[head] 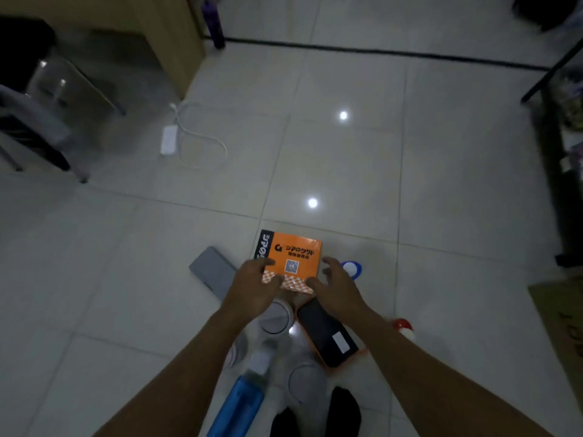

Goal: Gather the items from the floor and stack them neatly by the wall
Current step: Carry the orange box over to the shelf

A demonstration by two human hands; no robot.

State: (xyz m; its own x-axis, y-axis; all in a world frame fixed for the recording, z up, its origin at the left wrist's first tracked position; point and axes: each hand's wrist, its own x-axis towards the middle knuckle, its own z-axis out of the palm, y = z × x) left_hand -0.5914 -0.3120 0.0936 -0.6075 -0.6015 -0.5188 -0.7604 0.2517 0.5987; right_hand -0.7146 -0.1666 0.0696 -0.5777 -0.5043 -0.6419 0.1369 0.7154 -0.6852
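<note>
An orange box (295,252) with a black spine lies on the tiled floor in front of me. My left hand (252,287) grips its near left corner, thumb on the checkered edge. The thumb of my right hand (339,290) touches the near right corner, and the fingers are spread beside the box. Around it lie a flat grey box (211,269), a black box (326,331), a blue-and-white round thing (352,269), a red-and-white ball (403,326), a blue bottle (243,402) and grey round lids (276,317).
A white power strip (168,138) with a looped cable lies at the middle left. A wooden desk (170,33), a purple bottle (214,23) and a chair (38,127) stand at the back left. A dark shelf (564,152) and cardboard (561,313) line the right side.
</note>
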